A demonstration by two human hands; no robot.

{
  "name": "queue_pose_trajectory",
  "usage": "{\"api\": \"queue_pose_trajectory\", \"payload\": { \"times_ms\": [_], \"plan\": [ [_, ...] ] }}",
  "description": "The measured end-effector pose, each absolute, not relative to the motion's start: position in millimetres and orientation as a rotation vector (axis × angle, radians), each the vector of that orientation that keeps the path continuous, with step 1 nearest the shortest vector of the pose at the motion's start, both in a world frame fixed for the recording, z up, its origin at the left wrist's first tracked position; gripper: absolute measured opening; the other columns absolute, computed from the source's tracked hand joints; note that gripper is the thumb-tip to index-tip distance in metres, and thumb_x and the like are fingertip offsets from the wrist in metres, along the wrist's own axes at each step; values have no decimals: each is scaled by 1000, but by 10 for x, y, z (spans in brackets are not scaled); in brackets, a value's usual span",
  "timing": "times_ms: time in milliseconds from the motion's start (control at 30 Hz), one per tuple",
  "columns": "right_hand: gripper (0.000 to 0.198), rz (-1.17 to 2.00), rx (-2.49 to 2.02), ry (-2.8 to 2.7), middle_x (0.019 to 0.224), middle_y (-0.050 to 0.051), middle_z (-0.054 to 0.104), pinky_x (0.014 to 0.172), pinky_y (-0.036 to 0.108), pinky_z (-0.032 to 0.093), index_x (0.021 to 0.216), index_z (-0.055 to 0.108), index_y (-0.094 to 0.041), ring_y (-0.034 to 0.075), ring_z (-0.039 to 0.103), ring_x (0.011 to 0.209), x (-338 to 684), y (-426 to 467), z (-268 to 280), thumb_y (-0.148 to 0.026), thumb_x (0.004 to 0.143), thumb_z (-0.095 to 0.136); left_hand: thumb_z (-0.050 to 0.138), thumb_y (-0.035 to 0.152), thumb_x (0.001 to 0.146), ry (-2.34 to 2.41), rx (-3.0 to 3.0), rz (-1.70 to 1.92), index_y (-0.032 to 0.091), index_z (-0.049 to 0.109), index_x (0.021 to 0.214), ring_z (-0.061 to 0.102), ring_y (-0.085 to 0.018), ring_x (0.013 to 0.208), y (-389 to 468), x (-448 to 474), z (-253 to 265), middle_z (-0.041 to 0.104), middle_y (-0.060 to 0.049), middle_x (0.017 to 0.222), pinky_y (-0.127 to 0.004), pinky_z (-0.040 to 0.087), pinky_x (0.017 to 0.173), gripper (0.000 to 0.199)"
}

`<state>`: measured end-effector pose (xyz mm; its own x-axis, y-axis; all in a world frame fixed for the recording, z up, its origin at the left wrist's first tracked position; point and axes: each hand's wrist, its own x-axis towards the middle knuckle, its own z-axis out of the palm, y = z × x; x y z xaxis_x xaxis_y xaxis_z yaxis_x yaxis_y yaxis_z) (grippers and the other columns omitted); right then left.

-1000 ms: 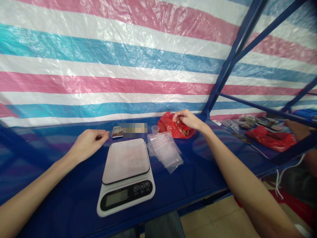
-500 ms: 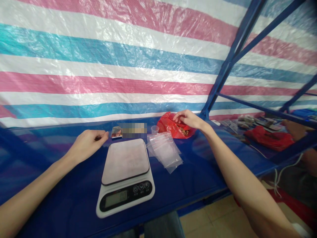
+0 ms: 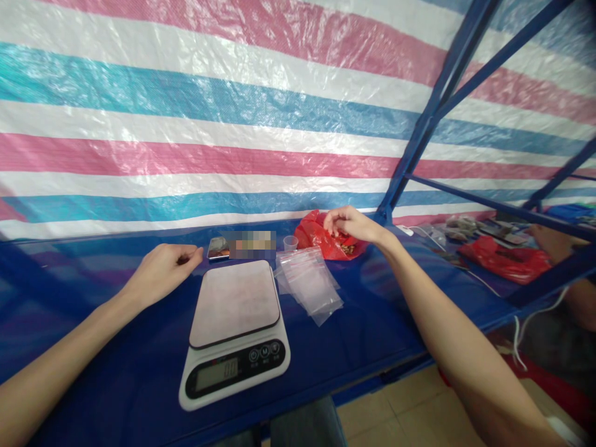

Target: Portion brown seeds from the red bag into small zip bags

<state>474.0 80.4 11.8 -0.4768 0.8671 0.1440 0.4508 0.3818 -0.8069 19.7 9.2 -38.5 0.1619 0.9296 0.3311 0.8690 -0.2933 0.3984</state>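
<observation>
My left hand [image 3: 162, 267] rests on the blue table left of the scale, fingers loosely curled against the thumb; nothing shows in them. At the open red plastic bag [image 3: 310, 233], my right hand [image 3: 349, 223] reaches in with bent fingers drawn together, and what they hold is hidden. Small brown pieces [image 3: 347, 249] lie inside the bag. A white kitchen scale [image 3: 235, 304] stands between my arms, its plate bare and its display reading about 0.0. Clear zip bags [image 3: 310, 279] lie right of it, near a small clear plastic cup [image 3: 290, 242].
A phone-like object [image 3: 218, 248] lies behind the scale, beside a blurred patch. Blue metal bars [image 3: 419, 136] rise at the right. Beyond them are another red bag [image 3: 507, 257], a white cable [image 3: 519, 341] and part of another person's arm [image 3: 580, 301]. Striped sheeting [image 3: 209, 124] hangs behind.
My right hand's fingers have dipped slightly lower into the red bag and curled more. My left hand, the scale and the zip bags stay nearly in place.
</observation>
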Motion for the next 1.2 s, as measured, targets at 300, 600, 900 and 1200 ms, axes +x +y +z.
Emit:
{"api": "queue_pose_trajectory", "payload": {
  "times_ms": [300,600,900,1200],
  "plan": [
    [20,716,-1175,-1972,65,2,67,52,24,44,76,72,-16,12,57,55,4847,876,122,-13,68,55,37,59,93,1835,2320,661,20,43,61,39,-14,59,88,196,-367,41,1,60,-30,25,60,51],
    [23,971,-1235,-2164,82,5,77,67,27,54,90,75,-16,16,68,70,4951,885,90,-25,70,79,36,60,94,1840,2317,632,20,46,63,43,-15,60,80,213,-349,45,0,61,-29,26,60,52],
    [19,741,-1388,-2228,75,2,73,60,25,49,81,72,-17,15,64,65,4912,888,26,-7,68,64,38,61,95,1831,2318,649,19,47,63,43,-15,61,76,197,-360,47,0,62,-29,26,60,54],
    [18,586,-1113,-1976,82,6,75,71,30,52,85,73,-17,17,66,73,4850,755,270,-33,78,76,42,57,94,1813,2310,700,20,43,61,40,-15,58,83,201,-359,43,0,59,-29,25,58,50]
  ]
}}
